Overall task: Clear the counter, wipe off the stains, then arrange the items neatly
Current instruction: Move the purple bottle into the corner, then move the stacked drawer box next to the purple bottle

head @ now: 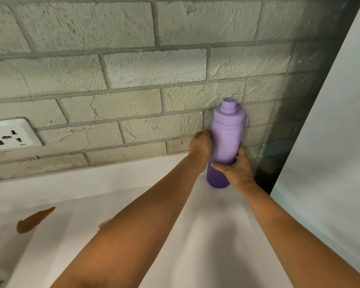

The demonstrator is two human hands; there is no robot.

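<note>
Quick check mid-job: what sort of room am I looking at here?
Probably a home kitchen or pantry corner: a white counter with a brown stain, a textured brick-pattern wall with a multi-pin wall socket, and a purple water bottle held by both hands.

A wall point(133, 65) of pale, rough bricks with grey joints fills the upper part of the view. A white socket plate point(10, 135) is set into it at the left, with several pin holes and small coloured marks. A plain white panel point(328, 142) stands at the right, its edge slanting, with a dark gap point(264, 177) between it and the bricks.
</note>
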